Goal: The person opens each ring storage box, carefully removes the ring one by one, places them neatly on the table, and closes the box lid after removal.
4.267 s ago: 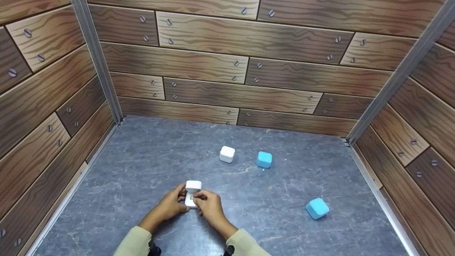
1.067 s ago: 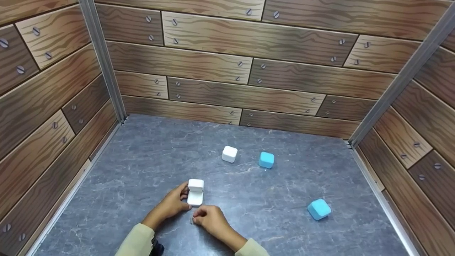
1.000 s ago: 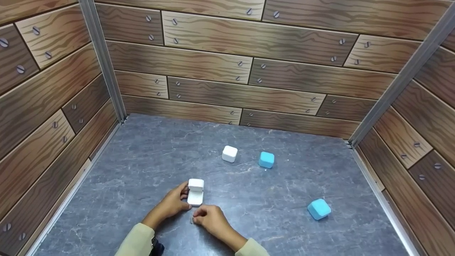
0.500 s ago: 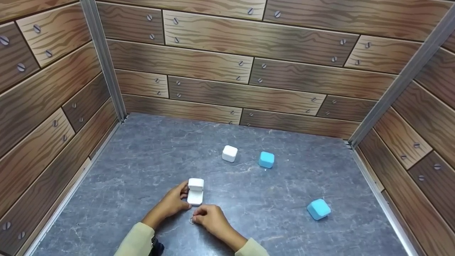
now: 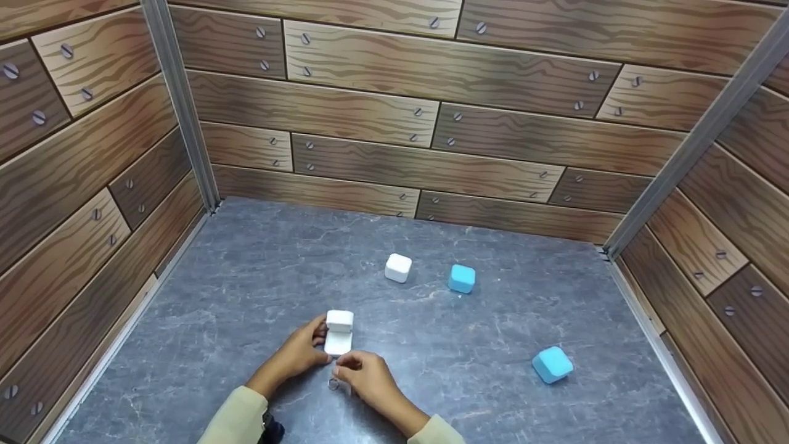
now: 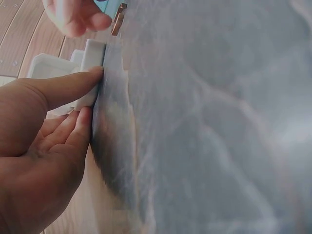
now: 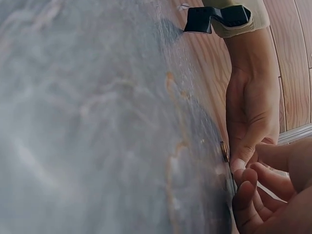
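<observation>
A white ring box (image 5: 338,343) stands on the grey marbled table with its lid raised and its pale inside showing no ring. My left hand (image 5: 297,354) grips the box from the left, thumb at the front and fingers along the side; the left wrist view shows the thumb pressing the box base (image 6: 91,61). In front of the box a ring (image 5: 333,384) lies on the table. My right hand (image 5: 373,382) hovers just beside the ring, fingers loosely bent and holding nothing. In the right wrist view the ring (image 7: 224,151) shows edge-on, near both hands.
A white cube-shaped box (image 5: 398,268) and a blue one (image 5: 461,279) sit farther back. Another blue box (image 5: 552,364) is at the right. Wood-patterned walls (image 5: 363,111) enclose the table at the back and sides.
My right hand took the ring out of the box, brought it toward me to the table in front, and has now let go, lifting slightly. The left hand keeps holding the box.
</observation>
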### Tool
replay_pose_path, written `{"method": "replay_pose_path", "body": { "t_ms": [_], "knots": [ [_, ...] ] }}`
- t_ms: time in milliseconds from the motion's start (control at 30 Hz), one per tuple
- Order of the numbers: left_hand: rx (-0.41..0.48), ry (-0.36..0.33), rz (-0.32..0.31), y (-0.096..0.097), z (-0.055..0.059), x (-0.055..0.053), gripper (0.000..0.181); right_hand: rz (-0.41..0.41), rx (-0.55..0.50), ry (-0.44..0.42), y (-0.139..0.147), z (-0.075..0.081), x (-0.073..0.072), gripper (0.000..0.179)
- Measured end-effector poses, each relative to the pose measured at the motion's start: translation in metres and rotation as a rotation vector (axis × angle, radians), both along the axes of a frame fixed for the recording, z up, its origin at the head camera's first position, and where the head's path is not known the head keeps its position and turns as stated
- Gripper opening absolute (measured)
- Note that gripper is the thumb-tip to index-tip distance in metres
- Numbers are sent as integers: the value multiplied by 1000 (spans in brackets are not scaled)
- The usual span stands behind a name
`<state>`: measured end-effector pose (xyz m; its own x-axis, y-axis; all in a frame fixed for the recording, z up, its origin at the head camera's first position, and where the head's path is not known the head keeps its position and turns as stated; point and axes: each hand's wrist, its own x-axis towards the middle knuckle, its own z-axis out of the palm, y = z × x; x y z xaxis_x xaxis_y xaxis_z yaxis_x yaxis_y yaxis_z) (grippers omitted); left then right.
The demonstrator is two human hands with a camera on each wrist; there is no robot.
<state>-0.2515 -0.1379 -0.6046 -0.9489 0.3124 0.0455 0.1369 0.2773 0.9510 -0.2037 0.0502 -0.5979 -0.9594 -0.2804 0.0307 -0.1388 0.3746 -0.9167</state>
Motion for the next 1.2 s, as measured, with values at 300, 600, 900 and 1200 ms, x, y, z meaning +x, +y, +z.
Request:
{"method": "replay_pose_path", "body": {
  "t_ms": [300, 600, 900, 1200],
  "knots": [
    [6, 8, -12, 0, 0, -1, 90, -124, 4, 132, 3, 6, -11, 24],
    [-13, -29, 3, 1, -1, 2, 92, -258, 16, 144, 7, 12, -27, 28],
    [-27, -14, -9, -1, 0, 2, 92, -199, -64, 0, 5, 18, -42, 50],
    [-5, -2, -2, 1, 2, 2, 93, -179, -137, -111, -1, 14, -52, 62]
  ]
}}
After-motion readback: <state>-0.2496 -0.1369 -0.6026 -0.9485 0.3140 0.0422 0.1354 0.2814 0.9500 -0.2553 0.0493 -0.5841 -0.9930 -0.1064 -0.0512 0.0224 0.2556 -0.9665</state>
